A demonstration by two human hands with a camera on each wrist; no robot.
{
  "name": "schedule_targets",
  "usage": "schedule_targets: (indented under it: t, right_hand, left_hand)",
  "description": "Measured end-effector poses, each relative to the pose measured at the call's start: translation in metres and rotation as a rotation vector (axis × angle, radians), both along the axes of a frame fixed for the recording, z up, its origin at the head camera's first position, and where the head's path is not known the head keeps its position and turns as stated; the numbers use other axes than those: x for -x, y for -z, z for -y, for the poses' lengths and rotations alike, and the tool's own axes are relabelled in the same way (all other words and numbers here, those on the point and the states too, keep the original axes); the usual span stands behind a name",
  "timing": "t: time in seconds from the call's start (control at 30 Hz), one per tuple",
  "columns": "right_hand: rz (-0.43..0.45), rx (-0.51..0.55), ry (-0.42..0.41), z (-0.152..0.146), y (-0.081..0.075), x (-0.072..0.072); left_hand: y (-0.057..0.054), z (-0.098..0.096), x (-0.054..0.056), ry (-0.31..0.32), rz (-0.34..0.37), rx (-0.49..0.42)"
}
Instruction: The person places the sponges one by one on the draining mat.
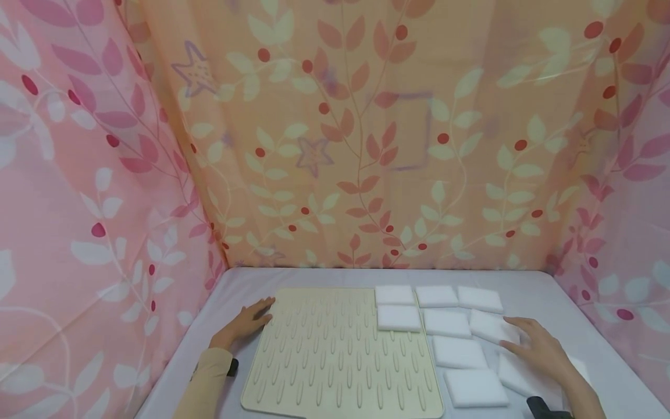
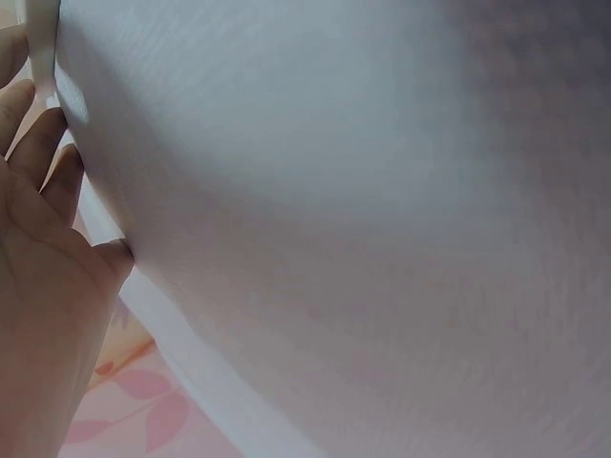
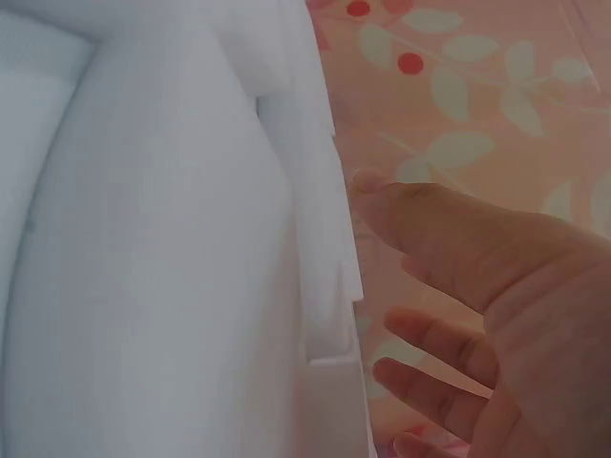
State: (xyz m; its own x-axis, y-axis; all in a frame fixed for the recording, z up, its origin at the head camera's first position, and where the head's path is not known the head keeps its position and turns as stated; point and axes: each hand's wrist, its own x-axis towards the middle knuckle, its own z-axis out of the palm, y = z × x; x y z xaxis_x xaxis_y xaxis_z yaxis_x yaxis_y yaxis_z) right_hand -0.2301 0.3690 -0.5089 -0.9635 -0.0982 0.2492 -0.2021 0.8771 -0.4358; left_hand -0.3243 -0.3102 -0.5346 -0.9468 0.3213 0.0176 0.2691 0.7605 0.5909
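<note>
Resting at left edge of cream ridged mat (image 1: 314, 362): left hand (image 1: 242, 323), fingers extended, grasping nothing. Right hand (image 1: 541, 349): fingers parted, unclenched, at 1 white block (image 1: 488, 326), contact unclear. Mat's far right corner: 2 similar blocks (image 1: 399, 318).

Cream mat (image 1: 335, 343) with slim-oval pattern, plain white blocks (image 1: 476, 389) on and beside it, pale counter (image 1: 314, 277) beneath it, orange leaf-patterned, red-dotted curtain (image 1: 366, 110) behind it

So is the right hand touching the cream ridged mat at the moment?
Apart. The head view shows it: the right hand is well to the right of the cream ridged mat, with white blocks lying between them.
</note>
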Motion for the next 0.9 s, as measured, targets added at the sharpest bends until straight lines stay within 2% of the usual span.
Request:
schedule_targets:
  t: [0.27, 0.4, 0.7, 0.9]
  right_hand:
    - [0.139, -0.013, 0.037, -0.031, -0.001, -0.007]
    - [0.173, 0.004, 0.025, -0.045, 0.0, -0.009]
    - [0.176, 0.008, -0.012, -0.067, 0.007, -0.019]
    - [0.275, -0.028, -0.008, -0.08, 0.012, -0.021]
  left_hand:
    - [0.003, 0.001, 0.002, -0.004, -0.005, 0.017]
    - [0.003, 0.001, 0.003, -0.002, -0.008, 0.011]
    - [0.001, -0.001, 0.0, -0.009, 0.002, 0.016]
    - [0.003, -0.001, 0.0, -0.019, -0.009, 0.026]
